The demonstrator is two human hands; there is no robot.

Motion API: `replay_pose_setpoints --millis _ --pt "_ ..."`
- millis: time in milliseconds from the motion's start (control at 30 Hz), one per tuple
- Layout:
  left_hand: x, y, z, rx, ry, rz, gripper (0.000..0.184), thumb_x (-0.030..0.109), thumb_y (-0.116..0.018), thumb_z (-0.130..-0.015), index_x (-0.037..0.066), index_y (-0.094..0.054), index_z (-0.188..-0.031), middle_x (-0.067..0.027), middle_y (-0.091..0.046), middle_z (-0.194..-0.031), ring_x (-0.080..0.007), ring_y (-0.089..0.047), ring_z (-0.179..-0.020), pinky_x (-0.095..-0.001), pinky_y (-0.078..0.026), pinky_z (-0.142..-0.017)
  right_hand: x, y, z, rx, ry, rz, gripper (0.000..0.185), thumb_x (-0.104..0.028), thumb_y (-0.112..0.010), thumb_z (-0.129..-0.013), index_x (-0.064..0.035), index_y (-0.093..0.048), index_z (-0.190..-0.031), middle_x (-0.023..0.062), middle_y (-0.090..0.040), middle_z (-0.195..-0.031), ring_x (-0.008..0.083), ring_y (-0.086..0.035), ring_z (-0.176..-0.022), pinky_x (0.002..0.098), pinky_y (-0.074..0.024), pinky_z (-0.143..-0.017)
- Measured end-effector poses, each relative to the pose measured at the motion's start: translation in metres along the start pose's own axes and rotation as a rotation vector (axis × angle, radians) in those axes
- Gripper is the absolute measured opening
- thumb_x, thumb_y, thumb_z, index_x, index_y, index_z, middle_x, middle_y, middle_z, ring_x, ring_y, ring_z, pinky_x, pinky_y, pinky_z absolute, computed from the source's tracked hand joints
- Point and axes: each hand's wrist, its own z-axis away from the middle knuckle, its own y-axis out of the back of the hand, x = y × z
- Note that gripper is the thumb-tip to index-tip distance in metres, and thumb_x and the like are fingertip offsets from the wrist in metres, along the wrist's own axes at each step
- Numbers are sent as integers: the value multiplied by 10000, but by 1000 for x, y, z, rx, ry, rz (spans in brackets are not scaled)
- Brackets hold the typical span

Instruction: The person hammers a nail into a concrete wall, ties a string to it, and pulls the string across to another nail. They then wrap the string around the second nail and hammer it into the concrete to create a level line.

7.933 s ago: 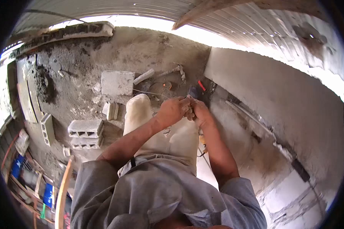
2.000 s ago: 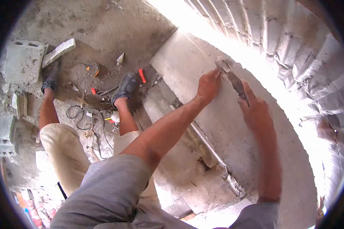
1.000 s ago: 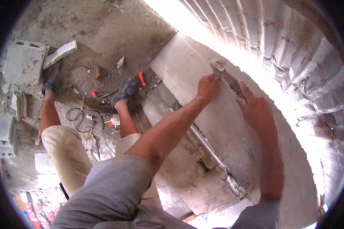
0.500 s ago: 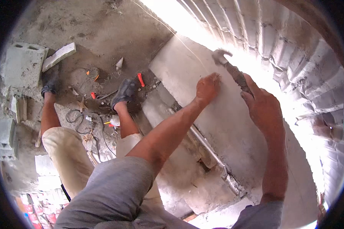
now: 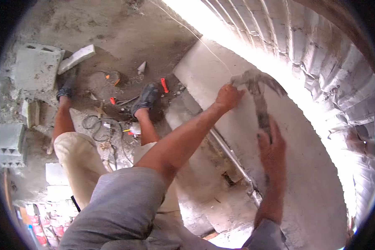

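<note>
1. Gripping the hammer [image 5: 261,109] near the lower end of its handle with the right hand [image 5: 273,143], fingers curled round it, right of centre in the frame.
2. Extending from that grip towards the top of the frame, with the hammer's head clear of the fingers and blurred.
3. Pointing nearly up the frame along the handle, tilted slightly left; crossing at the top with the head, one end towards the left hand [image 5: 230,96], the curved claw towards the right.
4. Closed at the left hand, near the wall [image 5: 304,179]; too blurred to tell what is pinched there, or whether touched by the hammer.
5. Running down from the upper middle to just beside the left hand: a thin cord [image 5: 208,48].
6. Lying at upper left, near the shoes [image 5: 147,100]: a hollow block [image 5: 39,66] and a red handle [image 5: 164,85].
7. Printed in red and white on the bags [image 5: 46,223] at lower left: markings too small to read.
</note>
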Motion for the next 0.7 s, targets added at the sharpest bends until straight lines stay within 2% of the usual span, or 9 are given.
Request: replay_pose_setpoints --millis 67,133,200,267,333,433,500,600,700 --pt "4 59 20 169 -430 135 438 163 -597 -867 152 -565 -1304 -168 -680 -1031 -362 -647 -975 -416 -529 -815 33 -37 32 -176 34 74 482 -170 -596 -918 -12 -472 -1355 258 -600 -1224 376 -619 -1107 406 -482 -931" --pt "16 140 44 -201 -126 193 583 119 -602 -836 183 -478 -1402 -185 -661 -1114 -337 -645 -1024 -410 -528 -843 46 -102 46 -70 181 -25 422 -157 -581 -918 27 -511 -1290 228 -648 -1066 315 -663 -939 405 -513 -835" --pt "7 198 66 -314 -123 157 588 116 -593 -847 157 -459 -1418 -196 -628 -1194 -319 -639 -1062 -401 -522 -873 -13 -122 32 -382 -395 -431 353 -186 -603 -910 33 -570 -1186 132 -633 -814 203 -613 -663 346 -510 -629" --pt "-3 244 77 -160 -251 -349 564 131 -588 -861 108 -462 -1410 -197 -618 -1213 -341 -630 -1070 -394 -511 -902 -10 -188 25 -501 -388 -1208 315 -216 -634 -893 5 -603 -1116 23 -548 -659 106 -484 -496 284 -406 -461" --pt "-18 305 90 -172 -201 -293 491 132 -576 -862 69 -521 -1346 -217 -619 -1193 -398 -606 -1061 -432 -492 -917 -41 -219 13 -443 -446 -1355 288 -248 -656 -882 -20 -606 -1052 -8 -519 -620 78 -446 -458 253 -350 -418" --pt "-51 393 114 -232 104 -817 483 169 -579 -871 57 -523 -1337 -231 -636 -1136 -421 -613 -1023 -445 -497 -887 -63 -245 6 -477 -501 -1383 206 -227 -633 -888 -51 -626 -995 2 -549 -654 68 -485 -518 263 -399 -445" --pt "-49 401 121 -315 94 -929 480 184 -582 -873 53 -526 -1332 -236 -642 -1115 -429 -616 -1006 -443 -500 -876 -74 -293 -6 -402 -547 -1482 166 -220 -640 -879 -64 -602 -920 2 -549 -648 78 -495 -512 268 -409 -448" --pt "40 376 114 -288 141 -869 450 156 -590 -877 45 -540 -1310 -242 -644 -1095 -410 -619 -1018 -436 -496 -890 -103 -346 -47 -261 -555 -1474 170 -220 -642 -878 -57 -605 -912 2 -549 -644 107 -512 -518 290 -431 -471" --pt "120 338 88 -27 -376 -930 411 129 -603 -898 54 -554 -1300 -220 -600 -1225 -375 -595 -1118 -443 -479 -942 -119 -402 -96 -184 -506 -1533 204 -248 -639 -893 -47 -609 -914 12 -567 -668 125 -541 -560 297 -445 -505"
